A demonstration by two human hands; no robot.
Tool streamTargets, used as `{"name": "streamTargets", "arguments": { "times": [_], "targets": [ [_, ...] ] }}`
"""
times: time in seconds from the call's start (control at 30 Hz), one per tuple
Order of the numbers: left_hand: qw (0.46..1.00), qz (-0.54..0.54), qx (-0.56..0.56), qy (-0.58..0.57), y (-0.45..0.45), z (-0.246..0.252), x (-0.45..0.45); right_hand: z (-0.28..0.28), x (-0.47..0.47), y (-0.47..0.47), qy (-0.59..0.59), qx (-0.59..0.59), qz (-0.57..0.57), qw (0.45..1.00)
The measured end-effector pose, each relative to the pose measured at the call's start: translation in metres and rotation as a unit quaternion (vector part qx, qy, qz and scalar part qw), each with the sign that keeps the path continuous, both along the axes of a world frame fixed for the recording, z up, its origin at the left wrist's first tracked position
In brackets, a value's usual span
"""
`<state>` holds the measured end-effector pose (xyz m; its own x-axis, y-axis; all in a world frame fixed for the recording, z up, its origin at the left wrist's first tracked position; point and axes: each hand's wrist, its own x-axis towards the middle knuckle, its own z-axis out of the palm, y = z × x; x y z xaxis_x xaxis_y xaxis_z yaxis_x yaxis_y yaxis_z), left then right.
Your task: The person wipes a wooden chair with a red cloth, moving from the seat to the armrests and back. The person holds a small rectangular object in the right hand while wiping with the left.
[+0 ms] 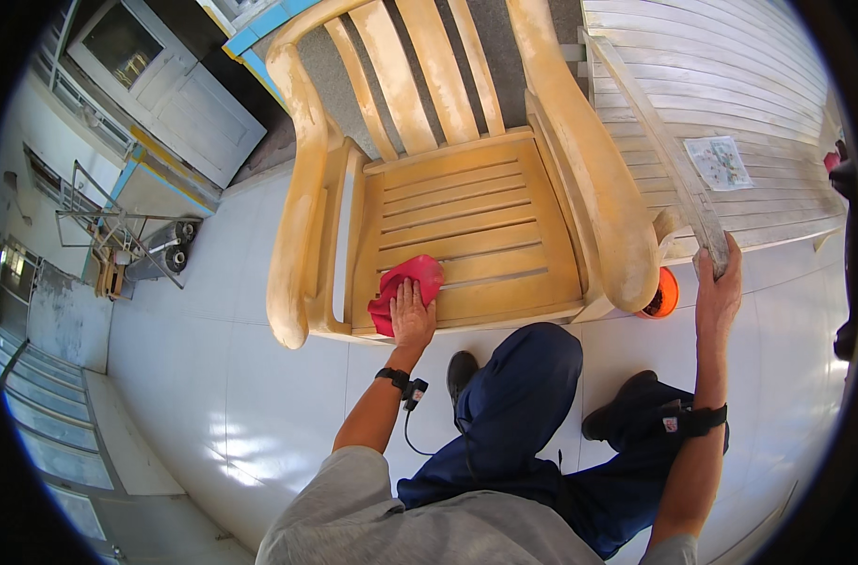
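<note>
A wooden slatted armchair (464, 240) with broad curved arms stands before me, its yellowish finish patchy and pale in places. My left hand (411, 314) lies on a red cloth (429, 272), pressing it onto the front left of the seat. Out to the right, my right hand (719, 289) is closed around the front end of a worn wooden armrest (672, 159). That armrest belongs to a pale, weathered slatted bench (640, 134) beside the chair. Whether the fingers of my left hand grip the cloth underneath is hidden.
An orange pot (665, 293) with dark contents sits on the floor by the chair's right arm. A printed sheet (718, 162) lies on the bench slats. To the left are a metal frame (111, 212), dark cylinders (162, 254) and a white door (164, 85).
</note>
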<state>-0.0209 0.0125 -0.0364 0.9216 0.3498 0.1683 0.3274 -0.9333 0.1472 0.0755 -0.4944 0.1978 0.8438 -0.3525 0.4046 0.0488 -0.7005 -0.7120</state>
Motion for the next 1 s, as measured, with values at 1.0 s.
{"name": "streamTargets", "arguments": {
  "times": [1.0],
  "targets": [
    [0.984,-0.179,-0.001,-0.01,-0.095,0.003,0.064,0.006,-0.003,0.004,0.013,-0.009,-0.009,1.0]
  ]
}}
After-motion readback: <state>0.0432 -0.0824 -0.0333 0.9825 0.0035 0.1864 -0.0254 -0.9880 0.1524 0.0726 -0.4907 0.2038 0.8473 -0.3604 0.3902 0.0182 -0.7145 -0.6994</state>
